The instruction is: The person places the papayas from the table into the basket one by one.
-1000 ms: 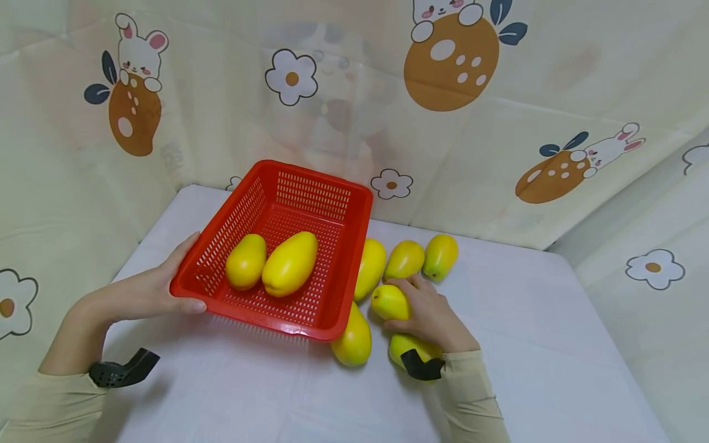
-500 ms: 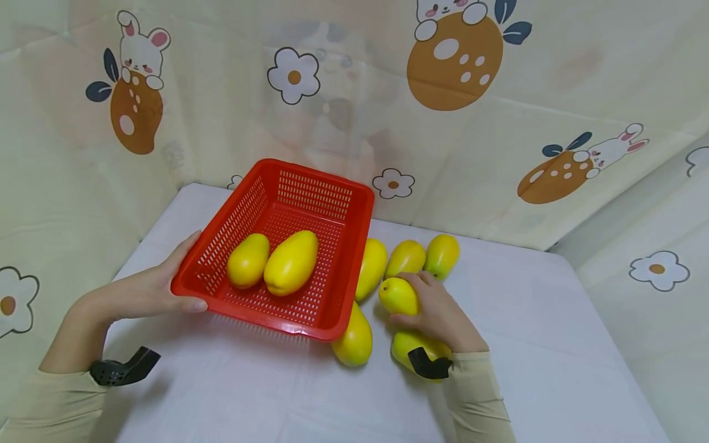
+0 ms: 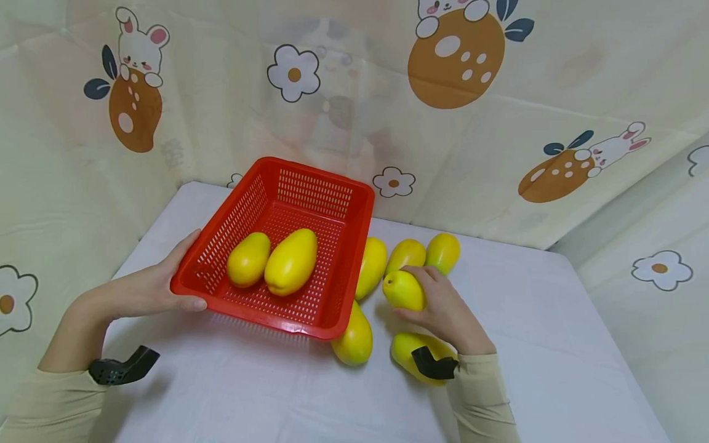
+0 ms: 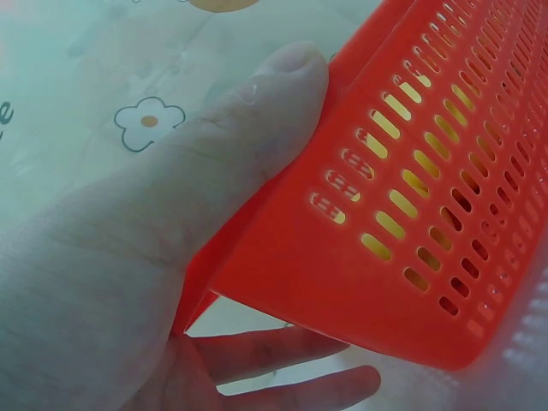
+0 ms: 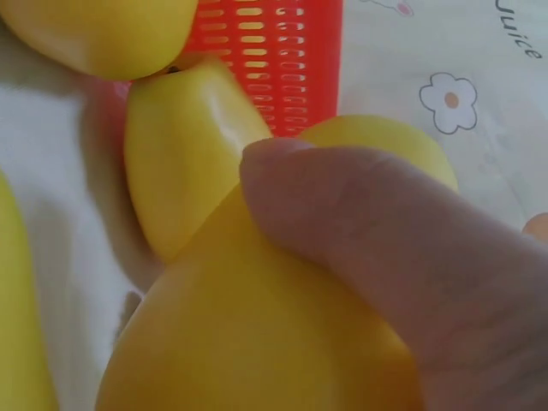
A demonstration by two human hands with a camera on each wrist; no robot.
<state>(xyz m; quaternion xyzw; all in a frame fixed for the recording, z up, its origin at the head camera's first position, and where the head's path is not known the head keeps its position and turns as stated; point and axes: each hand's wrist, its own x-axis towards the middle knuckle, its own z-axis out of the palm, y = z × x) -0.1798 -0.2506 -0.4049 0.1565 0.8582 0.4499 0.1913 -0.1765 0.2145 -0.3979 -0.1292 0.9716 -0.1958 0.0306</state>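
Note:
My left hand (image 3: pixel 146 286) grips the left front corner of a red plastic basket (image 3: pixel 252 314), which is tilted toward me. In the left wrist view the thumb (image 4: pixel 287 103) lies along the rim and the fingers reach beneath the perforated wall. Inside the basket lie two yellow mangoes, a smaller one (image 3: pixel 248 261) and a larger one (image 3: pixel 292 261). My right hand (image 3: pixel 443 304) holds another mango (image 3: pixel 403 290) between thumb and fingers, over the table right of the basket. In the right wrist view the thumb (image 5: pixel 342 197) presses on this mango's side.
Several more mangoes are on the white table (image 3: pixel 554 344): one (image 3: pixel 373 269) beside the basket, one (image 3: pixel 354 338) partly under its front right corner, two at the back (image 3: pixel 407 253), and one (image 3: pixel 418 355) below the right wrist. A patterned curtain (image 3: pixel 471 160) hangs behind.
My right hand has lifted the mango off the others and moved slightly right, uncovering more of the mango below the wrist. The left hand and basket stay in place.

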